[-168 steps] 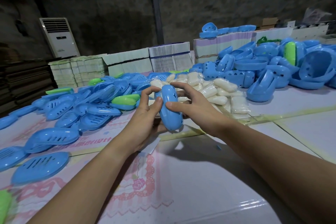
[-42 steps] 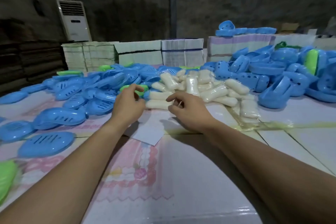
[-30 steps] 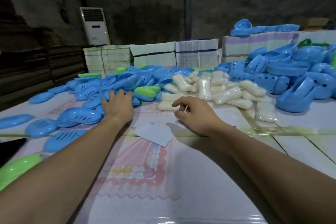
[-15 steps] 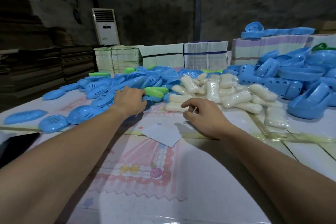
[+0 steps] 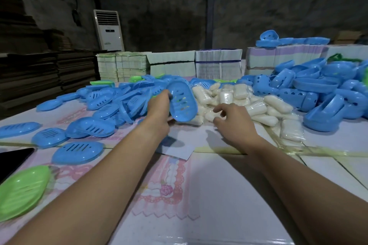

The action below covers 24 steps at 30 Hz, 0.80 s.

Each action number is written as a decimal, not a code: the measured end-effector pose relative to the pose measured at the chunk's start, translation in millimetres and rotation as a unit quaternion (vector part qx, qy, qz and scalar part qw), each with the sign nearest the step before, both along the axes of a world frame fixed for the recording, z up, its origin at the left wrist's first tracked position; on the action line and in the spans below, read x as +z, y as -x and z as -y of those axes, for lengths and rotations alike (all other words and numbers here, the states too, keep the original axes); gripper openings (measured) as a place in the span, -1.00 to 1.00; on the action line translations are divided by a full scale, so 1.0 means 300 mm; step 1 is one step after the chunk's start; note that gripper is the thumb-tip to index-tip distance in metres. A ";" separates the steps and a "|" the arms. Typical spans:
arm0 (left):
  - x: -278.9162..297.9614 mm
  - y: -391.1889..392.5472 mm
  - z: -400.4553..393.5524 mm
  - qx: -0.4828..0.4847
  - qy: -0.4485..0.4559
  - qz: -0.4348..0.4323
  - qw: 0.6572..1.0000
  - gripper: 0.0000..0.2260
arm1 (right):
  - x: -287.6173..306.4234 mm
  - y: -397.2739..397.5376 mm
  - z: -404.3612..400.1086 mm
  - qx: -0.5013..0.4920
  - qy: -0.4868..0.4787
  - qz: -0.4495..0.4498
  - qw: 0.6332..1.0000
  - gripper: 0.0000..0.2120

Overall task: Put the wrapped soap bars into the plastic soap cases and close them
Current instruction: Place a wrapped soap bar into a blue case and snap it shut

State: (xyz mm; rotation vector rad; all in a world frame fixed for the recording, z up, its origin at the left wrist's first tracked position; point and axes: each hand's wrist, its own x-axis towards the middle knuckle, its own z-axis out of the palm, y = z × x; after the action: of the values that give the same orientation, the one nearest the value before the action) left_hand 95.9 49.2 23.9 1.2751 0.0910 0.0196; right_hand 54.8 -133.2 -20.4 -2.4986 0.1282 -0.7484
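Left grip: left hand (image 5: 159, 108) pinches 1 blue case half (image 5: 182, 102) by its 9 o'clock rim, tilted up with its hollow, slotted side toward the camera; 0.5 s ago this hand lay flat on the pile with nothing lifted.
Right grip: right hand (image 5: 234, 119) holds nothing, fingers loosely curled, tips just short of the nearest wrapped soap bars (image 5: 239, 101); it has edged toward them since 0.5 s ago.
Case position: lifted clear of the lid pile (image 5: 111, 101), which sits at 9 o'clock of it; soap heap at its 3 o'clock.
Task meaning: 1 half is now in hand, so the likely next step is picking 1 bar.
Surroundings: deeper case halves (image 5: 318, 93) at 2 o'clock on the desk (image 5: 219, 195); paper slip (image 5: 179, 150) between the forearms.
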 end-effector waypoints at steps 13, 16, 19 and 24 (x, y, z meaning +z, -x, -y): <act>-0.046 0.057 -0.004 -0.164 0.312 -0.111 0.929 -0.57 | -0.010 -0.018 0.023 -0.099 0.164 -0.173 0.966 -0.51; -0.047 0.070 0.014 -0.184 0.305 -0.106 0.928 -0.46 | -0.011 -0.020 0.018 -0.109 0.178 -0.152 0.966 -0.49; -0.055 0.078 0.022 -0.200 0.255 -0.101 0.941 -0.37 | -0.012 -0.014 0.010 -0.090 0.176 -0.157 0.968 -0.47; -0.068 0.085 0.029 -0.221 0.210 -0.085 0.949 -0.35 | 0.007 -0.004 0.003 -0.052 0.073 -0.158 0.983 -0.46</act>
State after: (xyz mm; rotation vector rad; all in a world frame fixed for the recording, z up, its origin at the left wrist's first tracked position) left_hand 70.4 40.6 3.7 0.8450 -0.0435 -0.4754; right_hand 55.9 -134.0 -18.4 -2.7531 0.3295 -0.4080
